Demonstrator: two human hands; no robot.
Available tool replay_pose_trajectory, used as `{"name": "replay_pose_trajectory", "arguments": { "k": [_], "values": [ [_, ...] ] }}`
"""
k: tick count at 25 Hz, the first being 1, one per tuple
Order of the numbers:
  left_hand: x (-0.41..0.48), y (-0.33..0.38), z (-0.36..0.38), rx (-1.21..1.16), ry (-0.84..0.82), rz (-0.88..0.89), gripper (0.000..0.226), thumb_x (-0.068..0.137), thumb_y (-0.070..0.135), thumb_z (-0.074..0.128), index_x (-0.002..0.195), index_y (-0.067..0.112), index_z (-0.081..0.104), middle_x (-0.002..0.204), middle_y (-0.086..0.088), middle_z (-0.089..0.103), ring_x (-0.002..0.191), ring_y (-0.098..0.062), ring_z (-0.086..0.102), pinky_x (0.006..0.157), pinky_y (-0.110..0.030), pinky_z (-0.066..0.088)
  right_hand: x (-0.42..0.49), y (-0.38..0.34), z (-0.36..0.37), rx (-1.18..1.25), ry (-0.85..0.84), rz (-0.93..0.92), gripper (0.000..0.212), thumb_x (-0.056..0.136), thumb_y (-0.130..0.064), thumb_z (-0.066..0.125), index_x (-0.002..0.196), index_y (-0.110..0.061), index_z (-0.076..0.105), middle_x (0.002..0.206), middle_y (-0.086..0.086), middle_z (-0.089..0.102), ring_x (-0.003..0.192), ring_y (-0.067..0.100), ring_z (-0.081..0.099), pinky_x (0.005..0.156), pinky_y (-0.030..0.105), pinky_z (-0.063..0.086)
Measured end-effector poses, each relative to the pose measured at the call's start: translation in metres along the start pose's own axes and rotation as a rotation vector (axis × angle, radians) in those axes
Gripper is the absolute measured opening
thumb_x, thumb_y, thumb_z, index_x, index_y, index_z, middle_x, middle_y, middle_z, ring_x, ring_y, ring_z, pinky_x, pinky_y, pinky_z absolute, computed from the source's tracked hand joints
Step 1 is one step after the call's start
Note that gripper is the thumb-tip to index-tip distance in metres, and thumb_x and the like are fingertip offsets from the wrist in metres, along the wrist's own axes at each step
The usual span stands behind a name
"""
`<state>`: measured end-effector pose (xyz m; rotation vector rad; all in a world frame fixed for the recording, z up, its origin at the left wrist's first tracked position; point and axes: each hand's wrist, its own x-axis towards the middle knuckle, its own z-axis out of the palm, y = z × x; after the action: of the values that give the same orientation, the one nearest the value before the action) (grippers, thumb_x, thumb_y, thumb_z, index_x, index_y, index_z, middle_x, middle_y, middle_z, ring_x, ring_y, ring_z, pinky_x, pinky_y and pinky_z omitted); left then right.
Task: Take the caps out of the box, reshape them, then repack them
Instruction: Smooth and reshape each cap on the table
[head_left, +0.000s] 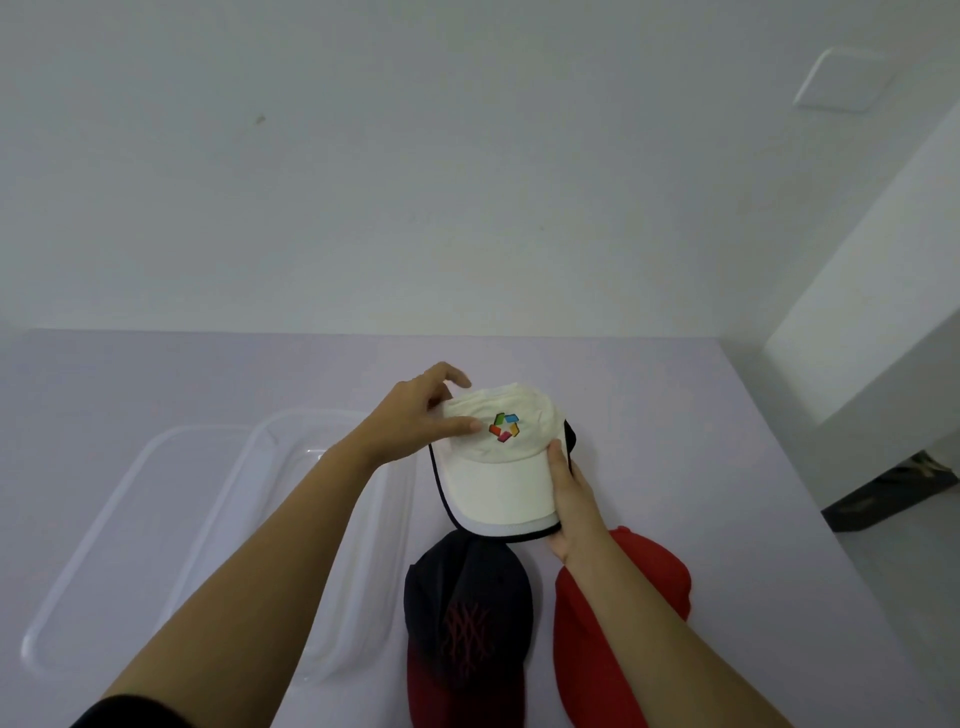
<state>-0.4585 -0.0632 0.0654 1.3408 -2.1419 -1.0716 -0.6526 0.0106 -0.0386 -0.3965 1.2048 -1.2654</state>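
White fabric cap with a colourful logo is up, brim towards the person: left hand pinches the crown, right hand grips the brim edge, clear plastic box just left.

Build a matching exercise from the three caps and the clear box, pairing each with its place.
Things:
1. white cap with colourful logo
2. navy cap with red brim
3. red cap
4. clear box

Places:
A. rightmost, partly under a forearm
B. left of all the caps
C. held by left hand and right hand
D. between the box and the red cap

Pairs: 1-C, 2-D, 3-A, 4-B
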Motion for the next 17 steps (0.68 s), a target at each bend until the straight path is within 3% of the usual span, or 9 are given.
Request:
{"name": "replay_pose_trajectory", "arguments": {
  "k": [2, 5, 10, 13, 17],
  "values": [
    [0.002, 0.005, 0.000, 0.008, -0.039, -0.004, 0.032, 0.080, 0.040, 0.069, 0.107, 0.026, 0.062, 0.086, 0.007, 0.064, 0.079, -0.011, 0.058, 0.069, -0.020, 0.044, -0.002, 0.001, 0.002, -0.027, 0.020, -0.002, 0.053, 0.083, -0.055, 0.056, 0.125, -0.022, 0.054, 0.116, 0.006, 0.068, 0.102, 0.025, 0.066, 0.077, 0.038, 0.057],
    [0.005, 0.015, 0.000, 0.072, -0.085, -0.044, 0.027, 0.080, 0.043, 0.068, 0.097, 0.022, 0.069, 0.096, 0.004, 0.063, 0.090, -0.014, 0.056, 0.076, -0.025, 0.044, -0.005, 0.002, 0.005, -0.082, 0.049, -0.040, 0.055, 0.082, -0.058, 0.055, 0.125, -0.022, 0.054, 0.115, 0.004, 0.067, 0.101, 0.023, 0.066, 0.080, 0.039, 0.056],
    [0.011, 0.026, 0.009, 0.181, -0.038, -0.095, 0.029, 0.076, 0.048, 0.069, 0.078, 0.022, 0.058, 0.075, 0.007, 0.058, 0.072, -0.012, 0.051, 0.061, -0.023, 0.036, -0.011, -0.005, 0.013, -0.143, 0.070, -0.094, 0.037, 0.089, -0.050, 0.052, 0.115, -0.025, 0.053, 0.108, -0.001, 0.065, 0.096, 0.017, 0.064, 0.067, 0.027, 0.053],
    [0.013, 0.031, 0.009, 0.222, -0.032, -0.074, 0.028, 0.081, 0.049, 0.062, 0.089, 0.022, 0.060, 0.068, 0.012, 0.055, 0.069, -0.010, 0.051, 0.064, -0.025, 0.038, -0.015, -0.008, 0.015, -0.209, 0.048, -0.141, 0.028, 0.091, -0.044, 0.052, 0.111, -0.025, 0.054, 0.105, -0.004, 0.065, 0.092, 0.011, 0.064, 0.063, 0.020, 0.053],
    [0.013, 0.039, 0.009, 0.201, -0.072, -0.027, 0.027, 0.090, 0.036, 0.054, 0.081, 0.012, 0.059, 0.074, -0.001, 0.059, 0.070, -0.016, 0.054, 0.066, -0.028, 0.041, -0.016, -0.011, 0.016, -0.251, 0.011, -0.166, 0.022, 0.092, -0.041, 0.053, 0.109, -0.027, 0.055, 0.105, -0.004, 0.066, 0.093, 0.009, 0.064, 0.068, 0.020, 0.052]
  ]
}}
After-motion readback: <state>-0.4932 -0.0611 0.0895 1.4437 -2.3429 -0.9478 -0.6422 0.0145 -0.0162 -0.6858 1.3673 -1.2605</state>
